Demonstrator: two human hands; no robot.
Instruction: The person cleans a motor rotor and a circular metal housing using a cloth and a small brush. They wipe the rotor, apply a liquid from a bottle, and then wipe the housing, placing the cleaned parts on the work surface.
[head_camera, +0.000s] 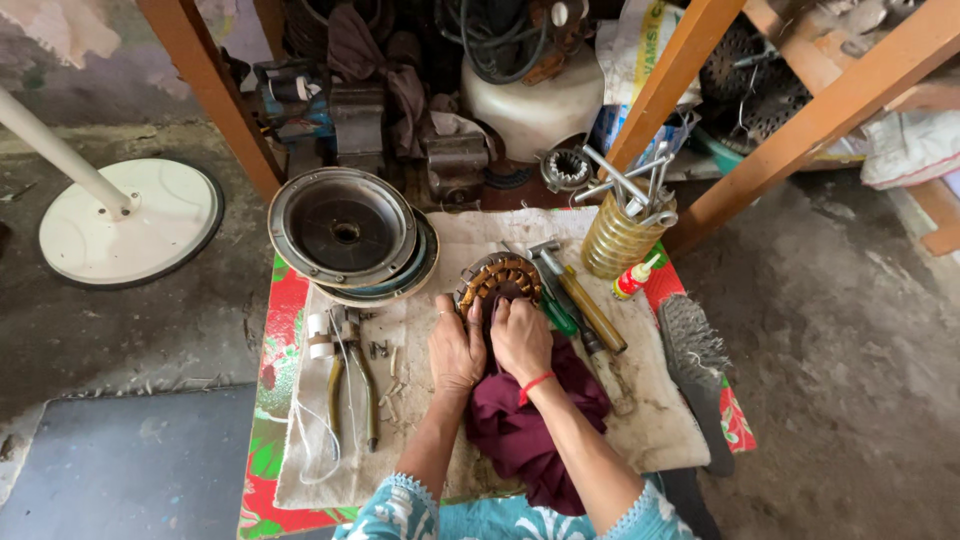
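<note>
A round copper-wound motor stator (499, 274) lies on the cloth-covered low table (420, 470). My left hand (456, 348) grips its near left edge. My right hand (521, 337), with a red thread at the wrist, presses on its near side, fingers closed on the windings. A maroon cloth (530, 420) lies bunched under my right forearm, just below both hands.
Round metal motor covers (345, 228) sit at the table's back left. Pliers (352, 378) and white tape (320, 336) lie to the left. Screwdrivers (585, 305), a small red bottle (633, 279), a ribbed tool holder (620, 230) and a brush (693, 350) are on the right. A white fan base (130, 220) stands on the floor.
</note>
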